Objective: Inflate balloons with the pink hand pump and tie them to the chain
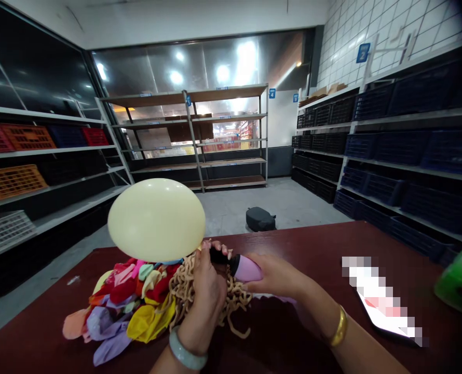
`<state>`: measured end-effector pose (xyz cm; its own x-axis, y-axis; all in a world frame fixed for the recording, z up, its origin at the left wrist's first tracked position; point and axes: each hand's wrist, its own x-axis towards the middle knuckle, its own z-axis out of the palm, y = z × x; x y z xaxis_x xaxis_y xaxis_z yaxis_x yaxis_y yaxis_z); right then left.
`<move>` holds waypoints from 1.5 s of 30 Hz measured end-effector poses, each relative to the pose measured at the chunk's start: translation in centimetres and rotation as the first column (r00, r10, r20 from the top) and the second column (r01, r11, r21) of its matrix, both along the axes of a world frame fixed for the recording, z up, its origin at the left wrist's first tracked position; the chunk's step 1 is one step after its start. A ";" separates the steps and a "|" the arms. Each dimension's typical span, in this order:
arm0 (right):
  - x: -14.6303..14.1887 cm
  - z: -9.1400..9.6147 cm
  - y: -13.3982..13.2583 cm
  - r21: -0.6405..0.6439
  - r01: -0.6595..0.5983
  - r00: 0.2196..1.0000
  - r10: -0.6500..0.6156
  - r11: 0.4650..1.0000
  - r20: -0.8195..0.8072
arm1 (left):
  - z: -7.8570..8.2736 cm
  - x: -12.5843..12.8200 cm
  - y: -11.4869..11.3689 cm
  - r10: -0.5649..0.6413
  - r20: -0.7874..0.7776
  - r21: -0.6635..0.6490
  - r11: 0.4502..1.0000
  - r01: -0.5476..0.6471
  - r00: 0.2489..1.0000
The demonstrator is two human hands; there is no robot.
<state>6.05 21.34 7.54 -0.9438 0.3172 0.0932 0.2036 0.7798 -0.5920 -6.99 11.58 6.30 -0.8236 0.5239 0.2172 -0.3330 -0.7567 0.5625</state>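
Observation:
A large pale yellow inflated balloon [157, 221] floats above the left part of the table, its neck end toward my left hand [209, 283]. That hand is closed at the balloon's neck, fingers also curled about the black part of what looks like a balloon pump. My right hand [272, 272] is wrapped round the pink end of this pump [248, 268]. Whether the balloon's neck sits on the pump's nozzle is hidden by my fingers. Under my left hand lies a heap of thin beige uninflated balloons [182, 285]. To its left, a pile of flat multicoloured balloons [149, 319] spreads out.
A phone [382, 301] with a blurred-out screen lies on the dark red table [312, 337], with a green object [459, 280] at the right edge. On the floor beyond sits a dark bag [260, 219]. Shelves with crates [394, 189] line both sides.

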 end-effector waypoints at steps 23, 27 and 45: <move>0.4 -0.5 1.3 0.050 -0.074 0.997 0.072 0.996 0.039 | 2.5 -8.0 -3.7 0.181 -0.008 0.047 0.982 -0.181 0.983; 0.3 -0.6 1.2 0.073 -0.048 0.998 0.046 0.996 0.030 | 1.1 -5.3 -1.6 0.125 -0.028 0.002 0.992 -0.125 0.992; -1.1 -1.4 -0.4 -0.060 -0.042 0.999 0.041 0.997 -0.014 | 1.3 -3.8 -1.5 0.133 -0.071 -0.009 0.991 -0.134 0.989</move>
<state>5.00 20.93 6.17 -0.9551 0.2830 0.0874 0.1636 0.7500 -0.6409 -10.82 10.06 7.60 -0.8693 0.4137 0.2706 -0.1889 -0.7838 0.5916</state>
